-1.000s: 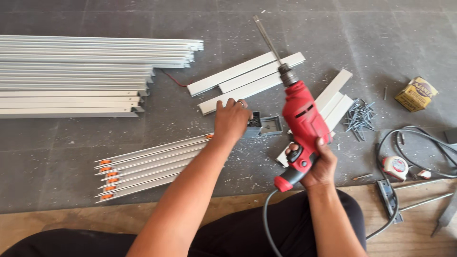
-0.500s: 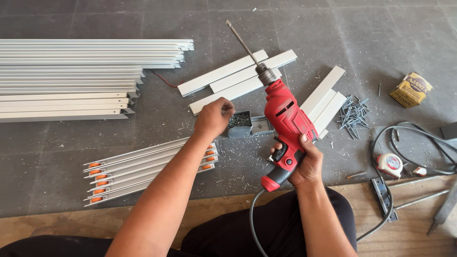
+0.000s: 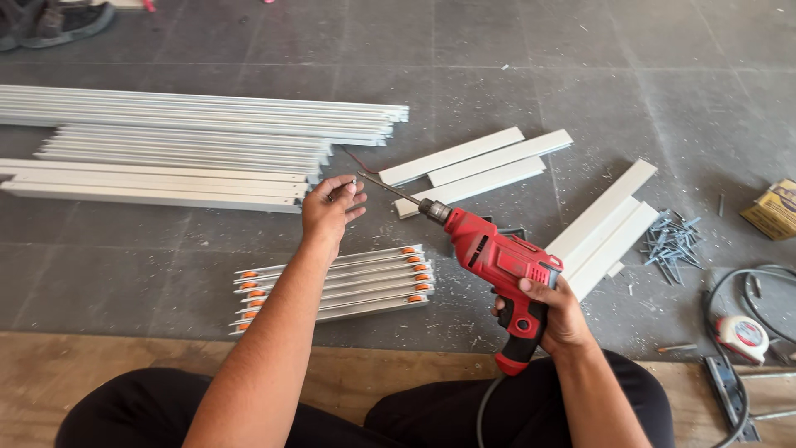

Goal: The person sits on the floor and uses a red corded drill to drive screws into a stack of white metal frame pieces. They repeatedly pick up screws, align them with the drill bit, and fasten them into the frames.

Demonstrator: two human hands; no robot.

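The right hand (image 3: 557,314) is clenched round the handle of the red electric drill (image 3: 496,257), heavy-looking and best held there, low over the floor, while the left hand (image 3: 330,207) pinches something small at the bit's tip.

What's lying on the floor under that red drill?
Beneath the red drill held by the right hand, a dark metal piece peeks out on the grey floor; the drill hides most of it.

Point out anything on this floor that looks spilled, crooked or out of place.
The nails lie loose in a scattered heap on the floor beside the white strips, not in a container. The small yellow box sits tilted at the right edge. The long rails are stacked neatly.
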